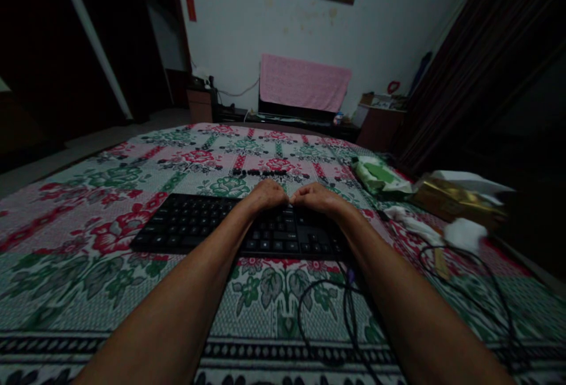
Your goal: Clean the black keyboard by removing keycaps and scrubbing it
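Observation:
A black keyboard (194,226) lies flat on a floral bedspread (88,267), in front of me. Both my forearms reach over it. My left hand (265,195) and my right hand (316,197) rest together at the keyboard's far edge, knuckles touching. Their fingers are curled down and closed, pinched over something at the far edge that I cannot make out. Just beyond them a short row of small black keycaps (259,172) lies on the bedspread.
The keyboard's black cable (325,314) loops on the bedspread near me, and more cable (464,279) lies to the right. At the right are a green-white packet (380,175), a gold box (455,202) and white tissue (464,234). A pink cloth (303,81) hangs at the far wall.

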The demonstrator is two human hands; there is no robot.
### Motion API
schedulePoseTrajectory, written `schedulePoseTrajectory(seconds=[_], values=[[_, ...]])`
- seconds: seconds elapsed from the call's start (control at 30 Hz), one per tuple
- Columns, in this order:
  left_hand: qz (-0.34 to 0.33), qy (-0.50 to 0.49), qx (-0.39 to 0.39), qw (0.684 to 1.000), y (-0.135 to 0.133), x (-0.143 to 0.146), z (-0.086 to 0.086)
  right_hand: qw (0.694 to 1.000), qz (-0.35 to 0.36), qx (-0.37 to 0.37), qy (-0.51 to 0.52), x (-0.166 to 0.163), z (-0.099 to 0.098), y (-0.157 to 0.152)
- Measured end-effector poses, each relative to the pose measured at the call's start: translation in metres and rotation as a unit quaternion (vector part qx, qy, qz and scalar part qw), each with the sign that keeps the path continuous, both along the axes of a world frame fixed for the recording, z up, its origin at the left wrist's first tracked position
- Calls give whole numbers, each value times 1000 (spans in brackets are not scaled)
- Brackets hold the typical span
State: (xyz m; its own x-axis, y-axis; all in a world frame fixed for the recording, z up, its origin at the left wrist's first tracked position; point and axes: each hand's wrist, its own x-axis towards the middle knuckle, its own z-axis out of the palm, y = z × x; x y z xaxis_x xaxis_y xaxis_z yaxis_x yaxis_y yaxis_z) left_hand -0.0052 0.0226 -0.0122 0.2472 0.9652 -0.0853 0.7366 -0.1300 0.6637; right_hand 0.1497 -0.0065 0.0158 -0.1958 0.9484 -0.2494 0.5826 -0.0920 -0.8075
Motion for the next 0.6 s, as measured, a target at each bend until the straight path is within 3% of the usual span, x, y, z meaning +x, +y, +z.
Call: schedulePoseTrajectory(seconds=[0.2, 0.37, 0.6], values=[[16, 12, -21, 1000, -3, 3, 6, 1000, 6, 4, -3, 3, -3, 6], [22, 18, 10, 1000, -4, 5, 6, 999, 6, 26, -24, 3, -5, 8], [-12, -17, 15, 1000, -8, 1, 2, 995, 71, 55, -51, 10, -12, 13]])
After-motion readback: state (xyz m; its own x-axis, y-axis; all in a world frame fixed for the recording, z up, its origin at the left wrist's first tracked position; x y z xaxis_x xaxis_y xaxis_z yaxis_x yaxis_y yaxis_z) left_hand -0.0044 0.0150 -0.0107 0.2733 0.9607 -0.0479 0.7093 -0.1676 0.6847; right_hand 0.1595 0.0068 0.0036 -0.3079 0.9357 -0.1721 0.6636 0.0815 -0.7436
